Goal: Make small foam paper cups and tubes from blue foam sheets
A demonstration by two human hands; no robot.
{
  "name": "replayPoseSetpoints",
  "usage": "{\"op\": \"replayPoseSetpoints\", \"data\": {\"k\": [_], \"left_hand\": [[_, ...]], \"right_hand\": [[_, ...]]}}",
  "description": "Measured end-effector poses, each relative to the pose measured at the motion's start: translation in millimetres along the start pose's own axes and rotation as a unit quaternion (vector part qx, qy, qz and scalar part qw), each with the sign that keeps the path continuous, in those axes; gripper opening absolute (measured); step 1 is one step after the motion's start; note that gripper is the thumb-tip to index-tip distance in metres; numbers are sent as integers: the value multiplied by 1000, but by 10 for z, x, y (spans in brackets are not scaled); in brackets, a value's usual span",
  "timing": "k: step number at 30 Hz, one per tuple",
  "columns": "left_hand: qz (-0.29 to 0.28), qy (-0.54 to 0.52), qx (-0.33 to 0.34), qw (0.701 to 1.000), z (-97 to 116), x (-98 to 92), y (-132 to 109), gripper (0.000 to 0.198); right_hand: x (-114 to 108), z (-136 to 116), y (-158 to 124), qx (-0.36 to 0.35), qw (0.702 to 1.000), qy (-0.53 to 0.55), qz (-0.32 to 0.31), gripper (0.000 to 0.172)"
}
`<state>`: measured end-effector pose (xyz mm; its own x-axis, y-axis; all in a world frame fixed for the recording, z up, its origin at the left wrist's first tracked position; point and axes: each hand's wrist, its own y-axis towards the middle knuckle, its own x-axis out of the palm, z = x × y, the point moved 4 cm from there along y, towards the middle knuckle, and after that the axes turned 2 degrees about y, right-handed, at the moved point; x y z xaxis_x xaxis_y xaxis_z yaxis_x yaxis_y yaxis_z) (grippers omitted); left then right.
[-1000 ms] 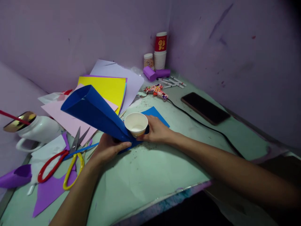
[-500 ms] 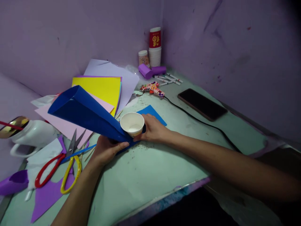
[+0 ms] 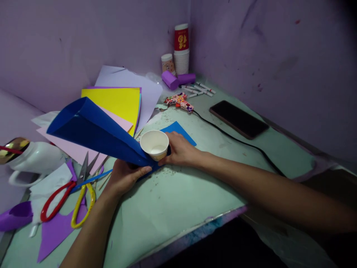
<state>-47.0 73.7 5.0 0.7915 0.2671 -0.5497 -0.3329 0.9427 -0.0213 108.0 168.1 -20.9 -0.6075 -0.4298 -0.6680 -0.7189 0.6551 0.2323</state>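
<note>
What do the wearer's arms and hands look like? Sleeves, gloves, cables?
Left hand and right hand are bare, no gloves. Forearms slim; no sleeves, watch, bracelet, cables or markings visible. Some fingers hidden, so rings can't be ruled out.

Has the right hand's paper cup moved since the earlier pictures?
No, not visibly: the paper cup keeps its place against the hot glue gun; the view shifted.

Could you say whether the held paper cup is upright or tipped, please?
Upright: the paper cup opens upward, with the right hand at its side.
</note>
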Motion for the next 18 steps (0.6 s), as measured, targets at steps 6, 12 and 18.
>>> {"op": "replayPoseSetpoints", "data": {"k": [6,12,18], "left_hand": [[-4,-13,-16,1000,-20,-5,-6,53],[-6,-9,-14,1000,-13,-4,-14,62],[-19,-4,-10,1000,40,2,-14,66]], "right_hand": [[-25,-58,-3,-15,1000,9,6,57],[-54,-111,3,9,1000,-1,-19,60],[-71,-96,-4,13,999,11,-31,61]]}}
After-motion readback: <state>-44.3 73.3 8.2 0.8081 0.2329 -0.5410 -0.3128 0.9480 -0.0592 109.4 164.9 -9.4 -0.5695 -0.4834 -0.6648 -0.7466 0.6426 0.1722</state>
